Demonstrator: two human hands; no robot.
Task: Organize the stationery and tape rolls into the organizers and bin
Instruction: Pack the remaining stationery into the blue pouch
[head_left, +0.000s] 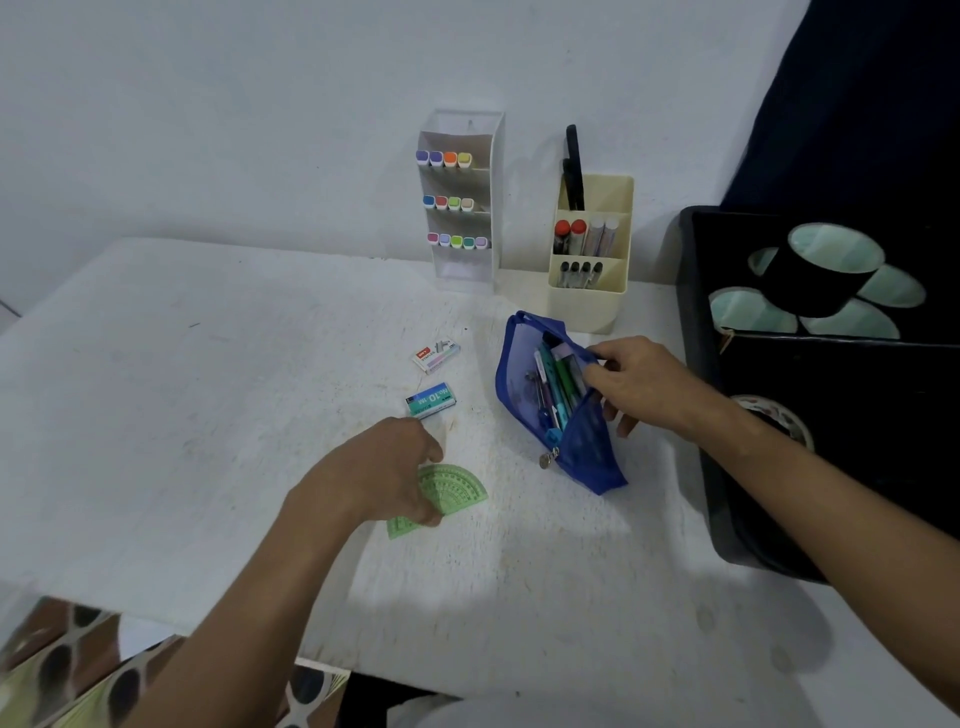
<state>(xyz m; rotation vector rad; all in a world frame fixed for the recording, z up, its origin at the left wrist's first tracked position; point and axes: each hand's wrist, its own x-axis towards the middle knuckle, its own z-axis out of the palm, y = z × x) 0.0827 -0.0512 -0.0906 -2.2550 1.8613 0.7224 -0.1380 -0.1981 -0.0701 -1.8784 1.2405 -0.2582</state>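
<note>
My left hand (392, 470) pinches the green protractor (445, 492) flat on the tabletop (208, 415); my right hand (636, 382) grips the rim of the blue pouch (558, 405), holding it open just beyond. I judge the protractor goes in next, needing a lift and a tilt. Two staple boxes (432, 400) wait just past my left hand.

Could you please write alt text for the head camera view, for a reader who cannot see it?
At a white table, a person's left hand grips a green protractor while the right hand holds open a blue mesh pencil pouch full of pens. Two staple boxes lie nearby; marker organizers stand behind, and a black bin of tape rolls sits right.
</note>
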